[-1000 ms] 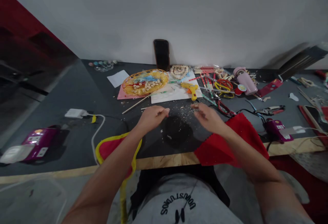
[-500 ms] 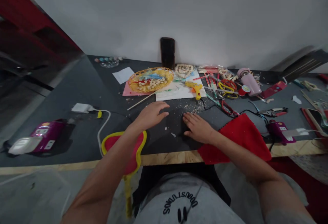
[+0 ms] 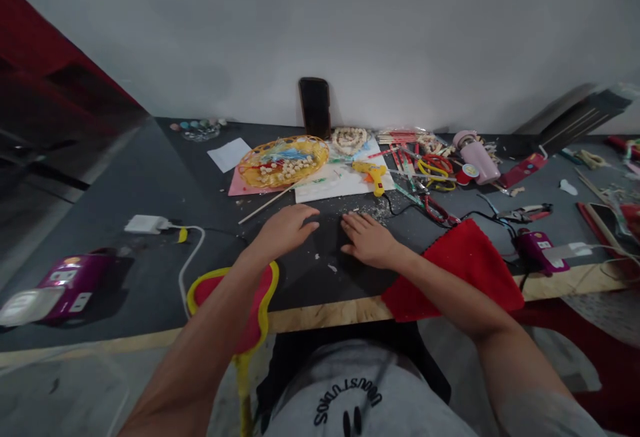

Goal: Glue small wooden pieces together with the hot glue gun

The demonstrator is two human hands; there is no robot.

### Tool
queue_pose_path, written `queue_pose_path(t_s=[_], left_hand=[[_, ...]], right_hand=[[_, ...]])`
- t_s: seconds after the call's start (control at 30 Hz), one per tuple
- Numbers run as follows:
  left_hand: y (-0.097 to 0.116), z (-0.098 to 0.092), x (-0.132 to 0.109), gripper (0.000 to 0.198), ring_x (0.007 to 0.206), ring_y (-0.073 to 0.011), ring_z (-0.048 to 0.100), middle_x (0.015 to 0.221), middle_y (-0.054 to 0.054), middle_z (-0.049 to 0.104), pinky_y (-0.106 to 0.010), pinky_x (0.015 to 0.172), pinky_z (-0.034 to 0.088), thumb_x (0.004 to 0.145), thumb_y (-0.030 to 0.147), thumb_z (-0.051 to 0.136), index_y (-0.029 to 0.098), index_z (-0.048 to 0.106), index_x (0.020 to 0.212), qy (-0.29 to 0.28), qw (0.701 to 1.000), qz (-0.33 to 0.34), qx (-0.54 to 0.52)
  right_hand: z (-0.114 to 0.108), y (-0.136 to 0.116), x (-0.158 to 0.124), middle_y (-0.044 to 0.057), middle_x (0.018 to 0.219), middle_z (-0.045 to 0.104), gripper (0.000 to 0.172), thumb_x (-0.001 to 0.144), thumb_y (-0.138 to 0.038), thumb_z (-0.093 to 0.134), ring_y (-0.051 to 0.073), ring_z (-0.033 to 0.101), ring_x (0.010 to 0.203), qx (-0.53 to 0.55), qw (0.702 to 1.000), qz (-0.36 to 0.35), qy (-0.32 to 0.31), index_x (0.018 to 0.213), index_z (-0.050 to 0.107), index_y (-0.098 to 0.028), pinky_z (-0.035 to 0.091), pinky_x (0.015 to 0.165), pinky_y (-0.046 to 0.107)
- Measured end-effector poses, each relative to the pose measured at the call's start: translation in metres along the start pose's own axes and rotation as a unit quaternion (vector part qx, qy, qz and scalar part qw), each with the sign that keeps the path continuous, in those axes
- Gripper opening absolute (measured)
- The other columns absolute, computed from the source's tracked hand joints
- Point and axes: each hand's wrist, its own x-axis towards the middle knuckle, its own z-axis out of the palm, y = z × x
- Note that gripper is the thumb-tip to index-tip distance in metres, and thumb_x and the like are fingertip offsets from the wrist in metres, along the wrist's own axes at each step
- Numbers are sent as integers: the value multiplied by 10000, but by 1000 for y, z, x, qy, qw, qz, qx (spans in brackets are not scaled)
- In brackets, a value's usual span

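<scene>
My left hand is over the dark tabletop with thumb and fingers apart, holding nothing. Palm down, my right hand rests with its fingers stretched out beside small pale crumbs. Just beyond the crumbs lies a yellow glue gun on white paper. A thin wooden stick points toward my left hand. Under my left forearm is a pink paddle with a yellow rim. A red cloth lies under my right forearm and hangs over the table edge.
A yellow basket with small pale flowers or beads stands behind my left hand. A phone leans on the wall. Scissors, a pink bottle and pliers lie right. Purple power sockets and a white charger are left.
The view has shifted slightly. My right hand has moved a little left along the tabletop, toward my left hand. Both hands stay empty with fingers extended.
</scene>
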Motion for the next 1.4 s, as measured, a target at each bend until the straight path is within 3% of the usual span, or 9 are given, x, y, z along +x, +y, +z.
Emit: queue_pose_path(t_s=[0.13, 0.27, 0.47, 0.67, 0.93, 1.07, 1.23, 1.33, 1.4], left_hand=[[-4, 5, 1, 416, 1215, -278, 609, 1283, -117, 678, -410, 1055, 463, 897, 356, 493, 160, 663, 1221, -14, 1000, 1, 3], [0, 8, 6, 401, 1209, -264, 609, 1292, -107, 673, -386, 1040, 467, 901, 362, 489, 185, 673, 1211, -23, 1000, 5, 4], [15, 4, 10, 430, 1062, -245, 670, 1113, -63, 741, -349, 929, 505, 946, 470, 438, 227, 747, 771, -37, 999, 20, 9], [18, 5, 10, 341, 1186, -248, 626, 1263, -48, 697, -360, 1003, 487, 889, 316, 533, 240, 710, 1171, -19, 1000, 6, 22], [2, -15, 20, 407, 1277, -310, 534, 1322, -126, 644, -450, 1106, 398, 895, 280, 544, 177, 638, 1277, 77, 989, -73, 102], [-20, -29, 31, 438, 1326, -422, 429, 1337, -201, 598, -580, 1065, 375, 902, 272, 515, 126, 598, 1307, 150, 966, -154, 141], [-43, -31, 47, 408, 1270, -378, 501, 1290, -179, 640, -512, 1056, 402, 903, 329, 538, 131, 632, 1247, 156, 962, -169, 144], [-48, -26, 55, 366, 1223, -335, 549, 1245, -131, 679, -481, 1060, 408, 883, 355, 562, 191, 673, 1191, 137, 970, -148, 138], [-48, -22, 58, 331, 1200, -329, 563, 1206, -112, 698, -483, 1052, 413, 868, 356, 572, 217, 696, 1141, 131, 972, -139, 133]], right_hand=[[-10, 9, -26, 212, 1563, 394, 624, 989, -436, 502, 333, 326, 1488, -10, 998, 60, 10, 1471, 456, -43, 322, 1200, 505], [-3, -9, -52, 152, 1547, 450, 584, 980, -433, 526, 283, 355, 1479, 20, 998, -62, -19, 1460, 484, -103, 362, 1188, 464], [-9, 20, -54, 185, 1425, 578, 379, 948, -234, 555, 292, 497, 1380, 35, 998, -5, 46, 1298, 632, -112, 403, 1156, 493], [-21, 50, -52, 79, 984, 769, 282, 1002, -192, 421, 164, 723, 904, 128, 974, 103, 157, 1072, 694, -189, 544, 770, 251], [-29, 46, -52, 14, 494, 598, 550, 1030, -486, 341, 125, 528, 446, 26, 960, 162, 229, 617, 570, -205, 237, 501, 275], [-31, 38, -49, -3, 476, 550, 518, 1008, -422, 408, 111, 492, 455, 23, 952, 150, 267, 541, 489, -211, 234, 512, 278], [-23, 36, -46, -6, 489, 562, 407, 909, -264, 510, 128, 535, 509, 22, 941, 153, 300, 507, 473, -223, 317, 538, 264], [-26, 38, -44, 67, 851, 740, 154, 895, -276, 559, 203, 681, 857, 50, 954, 128, 267, 838, 683, -204, 477, 751, 297], [-31, 39, -42, 126, 1216, 698, 286, 902, -357, 604, 288, 584, 1232, 63, 963, 100, 243, 1124, 672, -189, 456, 995, 417]])
